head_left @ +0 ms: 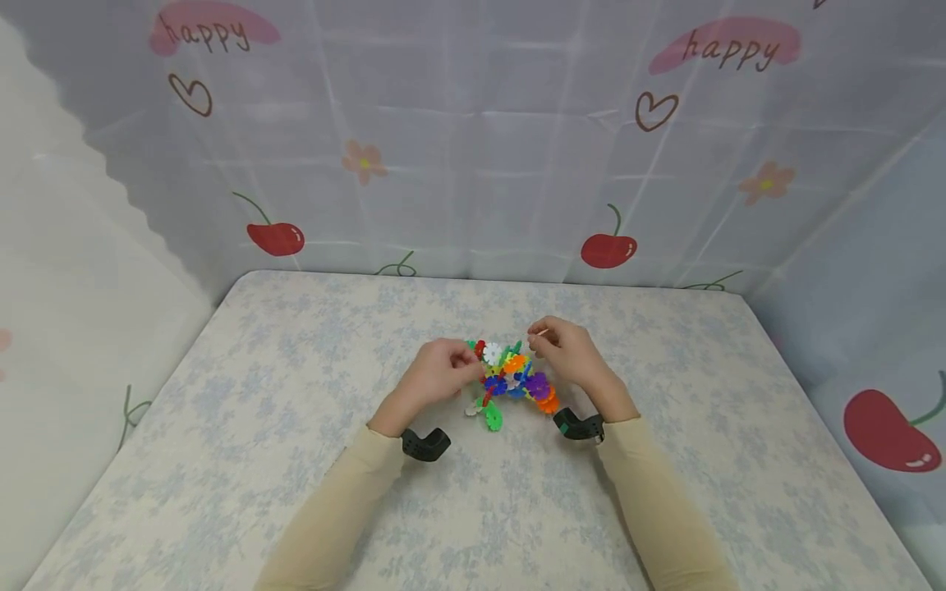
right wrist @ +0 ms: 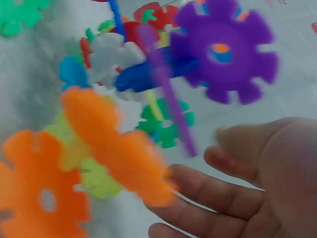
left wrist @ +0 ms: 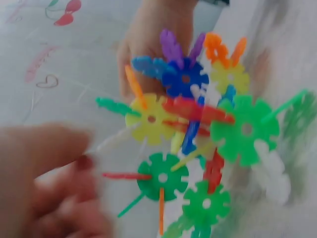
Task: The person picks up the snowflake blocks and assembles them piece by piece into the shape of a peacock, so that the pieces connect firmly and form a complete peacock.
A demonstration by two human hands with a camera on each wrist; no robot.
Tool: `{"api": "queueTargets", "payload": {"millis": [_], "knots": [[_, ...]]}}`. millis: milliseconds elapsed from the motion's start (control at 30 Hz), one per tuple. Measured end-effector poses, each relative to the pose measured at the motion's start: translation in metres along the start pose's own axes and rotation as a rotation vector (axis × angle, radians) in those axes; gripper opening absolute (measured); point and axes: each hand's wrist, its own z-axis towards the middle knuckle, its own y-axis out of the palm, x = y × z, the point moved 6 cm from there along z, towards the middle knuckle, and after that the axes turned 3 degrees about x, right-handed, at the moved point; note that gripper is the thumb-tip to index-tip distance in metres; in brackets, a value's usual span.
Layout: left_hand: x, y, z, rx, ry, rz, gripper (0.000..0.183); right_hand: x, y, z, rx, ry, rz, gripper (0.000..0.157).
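A cluster of interlocked plastic snowflake discs sits on the table between both hands. My left hand is at its left side, thumb and fingers bent. In the left wrist view, those fingertips come right up to the edge of a white disc slotted into a yellow disc; whether they pinch it I cannot tell. On the other side, my right hand hovers by the cluster's upper right, fingers loosely bent around nothing. A purple disc and an orange disc show near it in the right wrist view.
The table has a pale floral cover. Behind it hangs a printed curtain with cherries and hearts. Black wrist cameras extend from both wrists, low over the tabletop.
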Motion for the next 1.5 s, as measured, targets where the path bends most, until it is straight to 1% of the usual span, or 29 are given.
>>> {"api": "queueTargets", "payload": {"millis": [67,100,133,167,200,233,300,367,433,467,500,633,733,833,933,1000,1067,1133,1200,1267,1367,1500], "knots": [[-0.002,-0.014,0.002,0.183,0.043,-0.008,0.011,-0.005,-0.007,-0.002,-0.001,0.008,-0.007,0.035],[-0.003,-0.019,0.002,0.252,0.060,-0.018,0.011,-0.008,-0.010,-0.004,-0.015,0.009,-0.013,0.039],[-0.005,-0.022,0.003,0.292,0.069,-0.026,0.017,-0.012,-0.012,-0.006,-0.039,0.007,-0.035,0.041],[-0.007,-0.022,0.004,0.301,0.072,-0.026,0.027,-0.016,-0.013,-0.008,-0.076,0.011,-0.060,0.044],[-0.009,-0.021,0.005,0.279,0.074,-0.015,0.037,-0.019,-0.014,-0.010,-0.121,0.025,-0.082,0.046],[-0.012,-0.017,0.007,0.231,0.071,0.004,0.048,-0.022,-0.013,-0.012,-0.174,0.037,-0.110,0.050],[-0.017,-0.008,0.009,0.100,0.064,0.035,0.063,-0.025,-0.008,-0.016,-0.279,0.068,-0.159,0.056],[-0.020,0.001,0.010,-0.006,0.070,0.070,0.068,-0.027,-0.003,-0.019,-0.354,0.096,-0.194,0.061],[-0.022,0.007,0.009,-0.067,0.081,0.083,0.065,-0.028,0.002,-0.021,-0.397,0.101,-0.215,0.064],[-0.022,0.008,0.009,-0.081,0.089,0.082,0.061,-0.028,0.004,-0.021,-0.408,0.100,-0.224,0.064],[-0.021,0.009,0.009,-0.087,0.094,0.087,0.057,-0.029,0.007,-0.021,-0.414,0.093,-0.232,0.064],[-0.021,0.008,0.009,-0.068,0.095,0.112,0.040,-0.032,0.014,-0.021,-0.412,0.072,-0.290,0.053],[-0.022,0.005,0.009,-0.066,0.082,0.133,0.034,-0.033,0.016,-0.019,-0.375,0.079,-0.326,0.046],[-0.023,0.003,0.009,-0.084,0.061,0.143,0.030,-0.031,0.015,-0.016,-0.338,0.084,-0.340,0.045],[-0.022,0.002,0.010,-0.104,0.050,0.161,0.028,-0.029,0.013,-0.013,-0.275,0.053,-0.345,0.042],[-0.021,0.002,0.010,-0.121,0.053,0.177,0.028,-0.027,0.011,-0.011,-0.215,0.025,-0.343,0.039],[-0.020,0.004,0.010,-0.140,0.057,0.186,0.028,-0.023,0.009,-0.009,-0.157,0.007,-0.328,0.036],[-0.019,0.006,0.010,-0.152,0.055,0.187,0.029,-0.020,0.008,-0.008,-0.121,0.001,-0.309,0.035],[-0.020,0.006,0.010,-0.130,0.039,0.178,0.030,-0.018,0.007,-0.007,-0.104,-0.002,-0.296,0.035],[-0.021,0.004,0.010,-0.090,0.019,0.166,0.032,-0.018,0.007,-0.007,-0.114,0.007,-0.292,0.033],[-0.023,0.001,0.009,-0.026,-0.007,0.152,0.034,-0.018,0.007,-0.007,-0.152,0.026,-0.291,0.029],[-0.025,0.000,0.010,0.023,-0.016,0.154,0.036,-0.019,0.009,-0.009,-0.209,0.043,-0.284,0.024]]}}
